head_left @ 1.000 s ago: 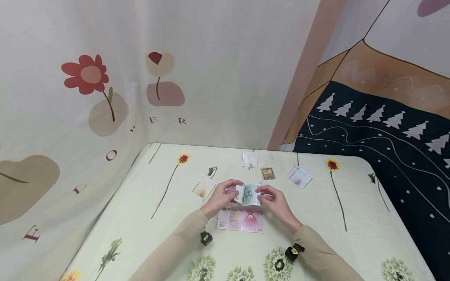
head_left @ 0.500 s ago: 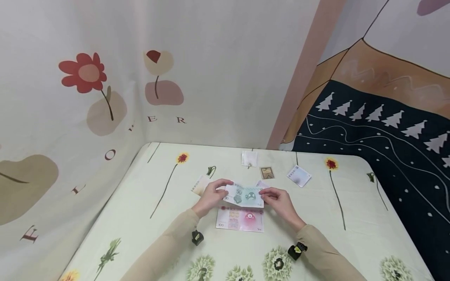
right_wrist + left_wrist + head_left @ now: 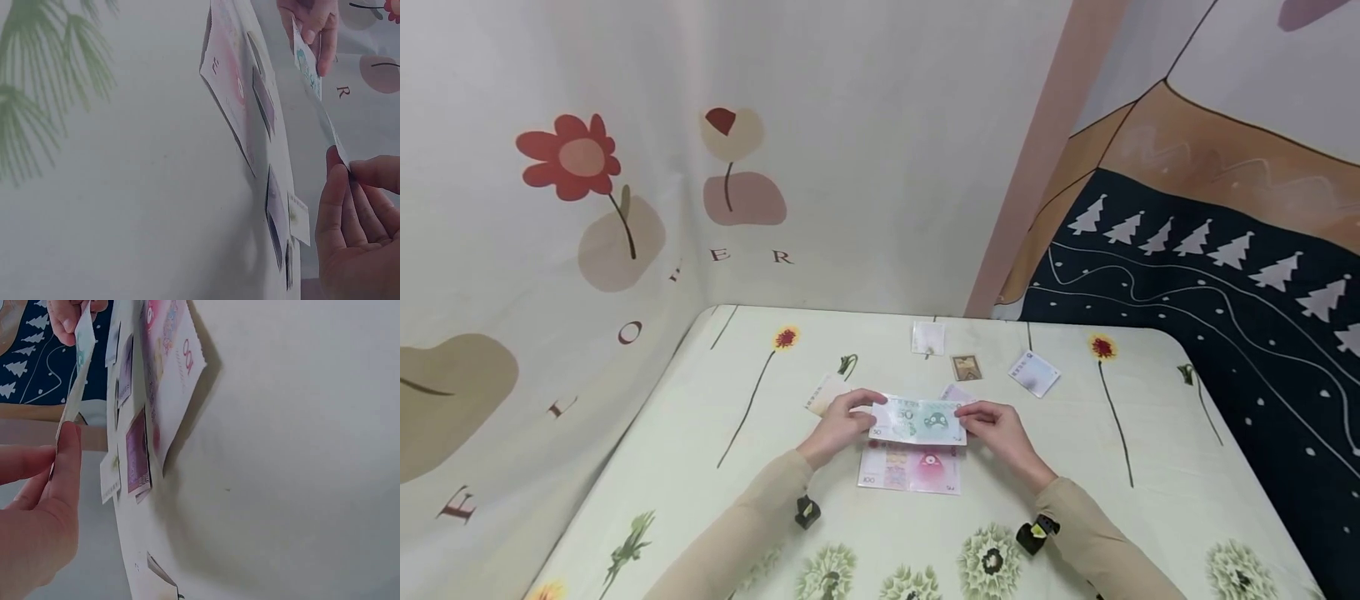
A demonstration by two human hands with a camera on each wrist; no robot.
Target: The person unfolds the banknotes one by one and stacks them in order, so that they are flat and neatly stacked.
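Note:
A green play banknote marked 50 (image 3: 917,421) is spread flat between both hands, held above the table. My left hand (image 3: 838,425) pinches its left end between thumb and fingers, and my right hand (image 3: 1000,429) pinches its right end. In both wrist views the note hangs clear of the tabletop. Below it on the table lies a pink banknote marked 100 (image 3: 910,471), its upper part covered by the green one in the head view. Behind the green note a purple folded note (image 3: 137,456) shows, mostly hidden in the head view.
Around the hands on the flowered tablecloth (image 3: 1060,517) lie a folded yellowish note (image 3: 825,392), a folded bluish note (image 3: 1034,372), a small brown folded note (image 3: 966,367) and a pale folded note (image 3: 928,338). Printed curtains rise behind the table.
The green banknote was folded and has been opened out flat. My left hand has moved left with its end, and the right hand has shifted slightly right.

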